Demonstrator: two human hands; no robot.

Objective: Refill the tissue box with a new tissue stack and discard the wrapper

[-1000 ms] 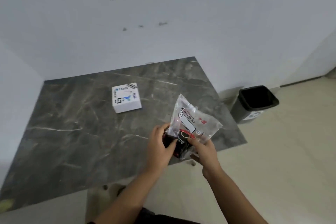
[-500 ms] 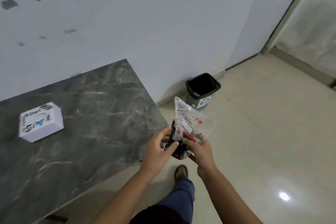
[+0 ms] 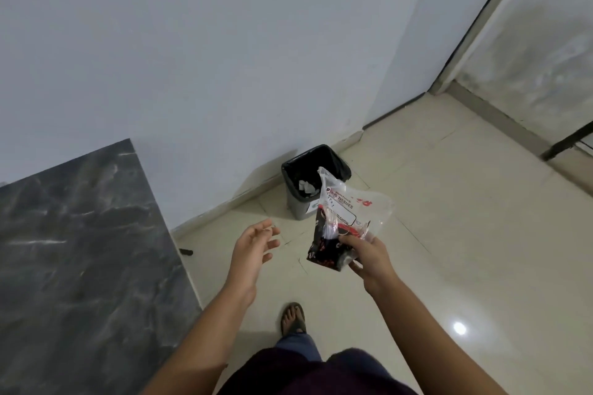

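Far left: dark marbled worktop (image 3: 80, 266), its corner meeting the pale wall. Centre left: the left hand (image 3: 253, 250), palm inward, fingers spread and loosely curled, holding nothing and apart from the wrapper. Below centre: a sandalled foot (image 3: 292, 317) on the cream tiled floor (image 3: 465, 234). Centre: a grey waste bin (image 3: 313, 179) with a black liner, standing against the wall's skirting; crumpled white paper (image 3: 306, 187) lies inside. Centre right: the clear plastic wrapper (image 3: 349, 212), printed "TISSUES" with red and black markings, held up in front of the bin and overlapping its right side in this view. The right hand (image 3: 369, 253) pinches the wrapper's lower end between thumb and fingers.
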